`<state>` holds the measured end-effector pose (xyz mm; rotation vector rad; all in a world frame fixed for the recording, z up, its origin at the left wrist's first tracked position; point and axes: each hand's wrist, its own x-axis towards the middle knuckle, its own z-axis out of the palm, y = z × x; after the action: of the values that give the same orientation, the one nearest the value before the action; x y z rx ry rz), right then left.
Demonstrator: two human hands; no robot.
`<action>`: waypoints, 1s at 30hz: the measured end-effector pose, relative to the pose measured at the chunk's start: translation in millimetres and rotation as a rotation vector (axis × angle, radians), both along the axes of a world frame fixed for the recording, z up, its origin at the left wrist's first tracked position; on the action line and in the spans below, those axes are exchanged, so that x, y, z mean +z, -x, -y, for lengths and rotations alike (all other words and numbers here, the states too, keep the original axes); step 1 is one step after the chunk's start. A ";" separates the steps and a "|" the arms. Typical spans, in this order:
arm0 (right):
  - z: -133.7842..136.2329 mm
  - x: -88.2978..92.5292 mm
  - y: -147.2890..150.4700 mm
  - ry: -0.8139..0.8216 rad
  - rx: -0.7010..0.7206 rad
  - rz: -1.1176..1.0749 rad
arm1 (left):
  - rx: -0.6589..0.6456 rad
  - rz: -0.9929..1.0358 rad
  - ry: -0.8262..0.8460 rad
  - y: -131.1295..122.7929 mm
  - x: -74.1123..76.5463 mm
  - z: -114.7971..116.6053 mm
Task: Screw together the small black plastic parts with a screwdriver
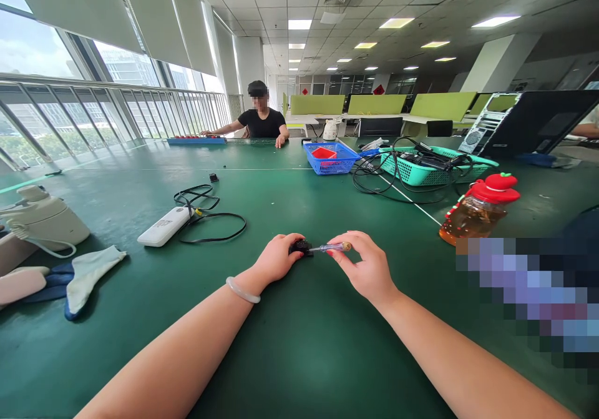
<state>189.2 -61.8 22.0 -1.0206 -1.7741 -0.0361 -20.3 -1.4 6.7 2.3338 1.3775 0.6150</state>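
Between my hands, on the green table (299, 356), is a small black part (302, 246) whose exact kind I cannot make out. My left hand (277, 255) is closed on it from the left, thumb and fingers hiding some of its surface. From the right, my right hand (369, 266) pinches the clear handle of a screwdriver (330, 247). The screwdriver lies nearly level, and its metal shaft points left and meets the black part. Whether the tip sits in a screw is too small to see.
A white power bank (166, 226) with a black cable (213, 215) lies ahead left. Gloves (91, 275) and a beige bottle (49, 219) are at far left. Ahead right stand a blue basket (330, 158), a green basket (421, 172) and a red-lidded bottle (480, 210). A person (262, 119) sits opposite.
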 end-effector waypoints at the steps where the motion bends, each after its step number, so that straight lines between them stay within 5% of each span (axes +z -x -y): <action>1: -0.3 -0.8 -0.4 0.006 -0.005 -0.016 | 0.002 0.000 -0.001 0.0 0.3 0.2; 30: 3.8 4.3 8.0 -0.289 0.113 0.253 | 0.020 0.016 -0.003 -0.6 -1.5 -1.7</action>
<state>181.2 -65.6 26.3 -0.7298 -1.9829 -0.3546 -19.7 0.3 5.2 2.3155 1.3953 0.6402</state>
